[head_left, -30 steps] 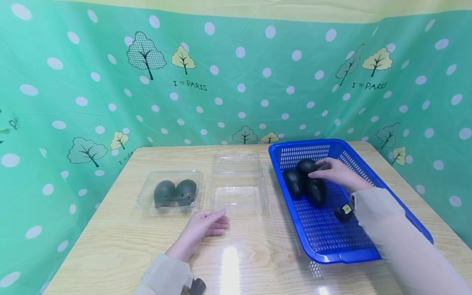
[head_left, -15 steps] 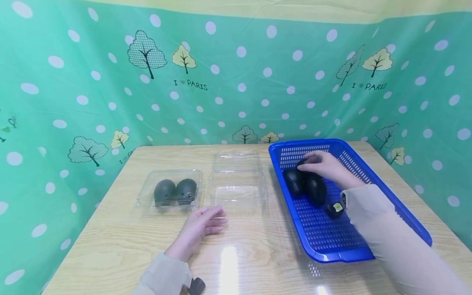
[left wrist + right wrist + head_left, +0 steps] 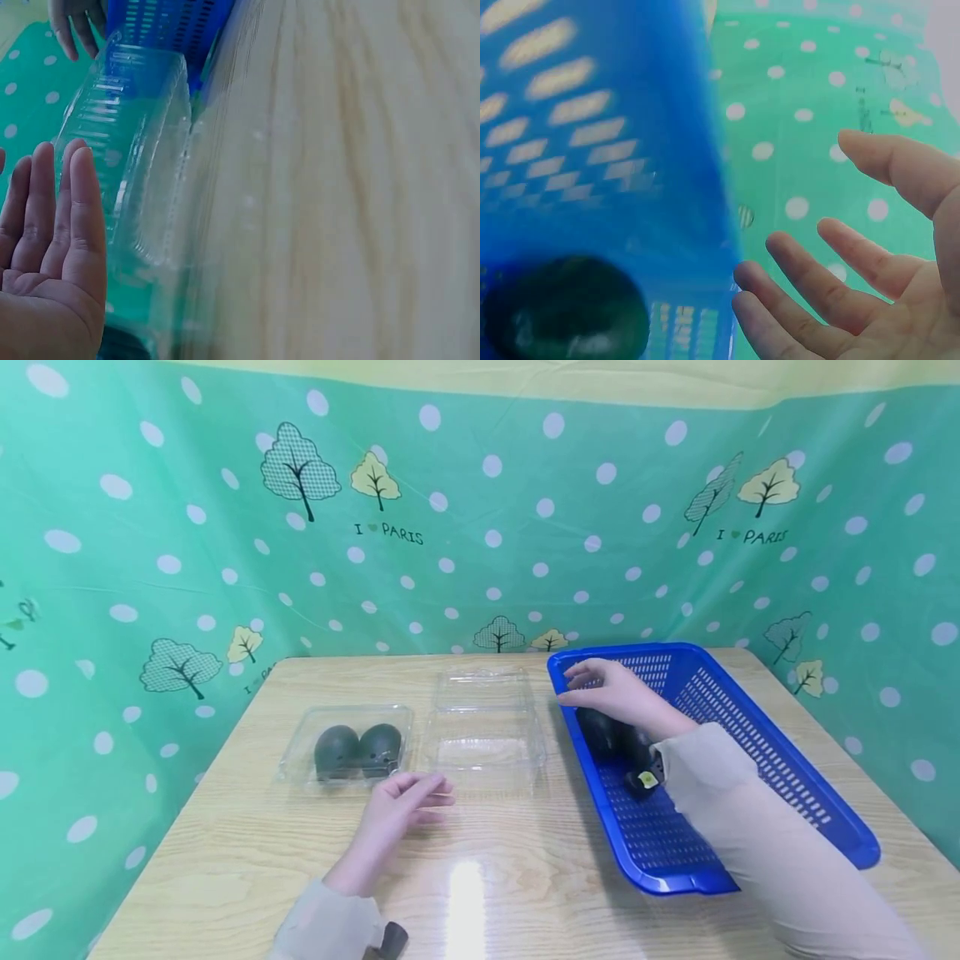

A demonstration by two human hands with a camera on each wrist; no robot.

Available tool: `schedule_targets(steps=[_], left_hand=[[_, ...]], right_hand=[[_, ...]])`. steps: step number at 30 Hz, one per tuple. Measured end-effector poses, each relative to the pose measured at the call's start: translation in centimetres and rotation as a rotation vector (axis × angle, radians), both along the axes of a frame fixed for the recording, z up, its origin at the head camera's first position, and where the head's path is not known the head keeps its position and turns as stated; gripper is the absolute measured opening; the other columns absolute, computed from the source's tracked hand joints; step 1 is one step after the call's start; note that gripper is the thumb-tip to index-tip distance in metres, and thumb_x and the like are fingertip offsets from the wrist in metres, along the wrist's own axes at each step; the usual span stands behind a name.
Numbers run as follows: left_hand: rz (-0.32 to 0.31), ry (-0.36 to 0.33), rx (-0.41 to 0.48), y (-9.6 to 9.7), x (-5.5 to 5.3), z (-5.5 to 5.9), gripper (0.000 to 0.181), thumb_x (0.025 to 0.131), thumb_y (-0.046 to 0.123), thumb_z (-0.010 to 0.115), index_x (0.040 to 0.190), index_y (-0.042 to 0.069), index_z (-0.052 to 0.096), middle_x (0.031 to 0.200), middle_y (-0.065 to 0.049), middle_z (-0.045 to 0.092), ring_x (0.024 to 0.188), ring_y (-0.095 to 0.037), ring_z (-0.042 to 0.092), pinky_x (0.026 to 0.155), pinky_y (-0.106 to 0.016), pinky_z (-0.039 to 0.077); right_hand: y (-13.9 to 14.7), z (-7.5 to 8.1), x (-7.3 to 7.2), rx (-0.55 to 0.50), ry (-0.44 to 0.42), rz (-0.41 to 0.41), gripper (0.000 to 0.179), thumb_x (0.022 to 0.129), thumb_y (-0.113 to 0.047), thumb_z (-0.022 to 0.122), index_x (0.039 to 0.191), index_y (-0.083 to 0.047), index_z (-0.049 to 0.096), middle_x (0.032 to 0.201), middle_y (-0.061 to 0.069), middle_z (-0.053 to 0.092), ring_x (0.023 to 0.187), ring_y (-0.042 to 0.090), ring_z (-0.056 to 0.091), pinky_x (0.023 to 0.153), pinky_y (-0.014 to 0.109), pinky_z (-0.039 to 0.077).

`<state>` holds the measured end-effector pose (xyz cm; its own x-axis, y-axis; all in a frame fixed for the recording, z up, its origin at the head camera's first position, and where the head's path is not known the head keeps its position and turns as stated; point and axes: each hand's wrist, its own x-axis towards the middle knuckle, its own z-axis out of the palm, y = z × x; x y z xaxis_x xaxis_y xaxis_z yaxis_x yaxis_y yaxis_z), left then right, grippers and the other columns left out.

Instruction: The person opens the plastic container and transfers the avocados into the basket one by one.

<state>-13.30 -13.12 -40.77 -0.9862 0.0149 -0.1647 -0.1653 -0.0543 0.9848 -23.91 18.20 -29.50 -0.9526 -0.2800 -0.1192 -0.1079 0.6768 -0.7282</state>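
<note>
My right hand (image 3: 618,693) hovers over the left rim of the blue basket (image 3: 611,827), its fingers spread and holding nothing, as the right wrist view confirms. Below it in the basket are dark avocados (image 3: 597,732), partly covered by the hand and wrist; one avocado (image 3: 566,307) also shows in the right wrist view. My left hand (image 3: 397,810) is held over the table just in front of the clear plastic boxes, fingers extended and holding nothing. Nearest to it are a clear clamshell box (image 3: 300,760) with two avocados (image 3: 380,747) in it and an open, unfilled clamshell (image 3: 483,756).
The open clamshell's lid (image 3: 482,689) lies folded back towards the curtain. A pale wooden table (image 3: 225,860) carries everything. Green dotted curtain (image 3: 465,568) hangs behind and at both sides.
My right hand has moved left, from above the avocados to the basket's left rim, with nothing in it. The left hand has shifted slightly left. The boxes and basket stay put.
</note>
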Motion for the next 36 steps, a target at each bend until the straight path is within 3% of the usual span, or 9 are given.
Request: schedule_targets(steps=[8, 14, 18, 24, 30, 36], left_hand=[[0.069, 0.092, -0.043, -1.5, 0.3, 1.0, 0.03, 0.096, 0.017, 0.064, 0.111, -0.008, 0.065, 0.1, -0.013, 0.075, 0.088, -0.019, 0.074, 0.078, -0.035, 0.065], [0.143, 0.18, -0.038, -2.7, 0.6, 2.2, 0.034, 0.097, 0.021, 0.065, 0.113, -0.009, 0.063, 0.094, -0.004, 0.077, 0.088, -0.016, 0.074, 0.08, -0.034, 0.064], [0.209, 0.238, -0.078, -3.4, 0.6, 3.0, 0.026, 0.096, 0.022, 0.066, 0.108, -0.001, 0.067, 0.094, -0.001, 0.078, 0.087, -0.018, 0.075, 0.081, -0.033, 0.064], [0.309, 0.301, -0.114, -4.6, 0.7, 3.8, 0.025, 0.096, 0.018, 0.066, 0.109, -0.004, 0.066, 0.091, 0.007, 0.077, 0.085, -0.016, 0.075, 0.081, -0.027, 0.063], [0.425, 0.381, -0.136, -5.8, 0.5, 4.0, 0.025, 0.094, 0.013, 0.068, 0.109, -0.006, 0.067, 0.09, 0.011, 0.076, 0.083, -0.01, 0.075, 0.078, -0.021, 0.061], [0.498, 0.371, -0.242, -6.6, 0.4, 4.0, 0.027, 0.094, 0.021, 0.07, 0.111, 0.0, 0.071, 0.094, 0.019, 0.074, 0.087, -0.005, 0.073, 0.085, -0.011, 0.057]], right_hand=[[-2.5, 0.5, 0.2, -0.015, -0.002, 0.071, 0.057, 0.09, -0.036, 0.07, 0.139, -0.011, 0.053, 0.134, 0.014, 0.06, 0.124, 0.033, 0.055, 0.101, 0.049, 0.052], [-3.9, 1.0, 0.4, -0.05, -0.01, 0.11, 0.057, 0.089, -0.037, 0.07, 0.138, -0.013, 0.054, 0.135, 0.012, 0.061, 0.121, 0.03, 0.056, 0.102, 0.049, 0.051], [-4.9, 1.3, 0.4, -0.079, -0.011, 0.13, 0.055, 0.09, -0.035, 0.071, 0.137, -0.012, 0.055, 0.134, 0.012, 0.061, 0.119, 0.029, 0.059, 0.102, 0.049, 0.052], [-6.4, 1.6, 0.5, -0.102, 0.0, 0.162, 0.053, 0.089, -0.034, 0.071, 0.135, -0.011, 0.057, 0.129, 0.011, 0.063, 0.114, 0.027, 0.062, 0.098, 0.045, 0.054], [-7.9, 1.8, 0.7, -0.111, -0.011, 0.178, 0.052, 0.088, -0.033, 0.073, 0.134, -0.012, 0.058, 0.128, 0.008, 0.064, 0.114, 0.025, 0.062, 0.099, 0.045, 0.054], [-9.1, 1.6, 0.7, -0.109, -0.012, 0.209, 0.055, 0.088, -0.033, 0.073, 0.135, -0.012, 0.057, 0.128, 0.01, 0.064, 0.115, 0.025, 0.061, 0.1, 0.042, 0.054]])
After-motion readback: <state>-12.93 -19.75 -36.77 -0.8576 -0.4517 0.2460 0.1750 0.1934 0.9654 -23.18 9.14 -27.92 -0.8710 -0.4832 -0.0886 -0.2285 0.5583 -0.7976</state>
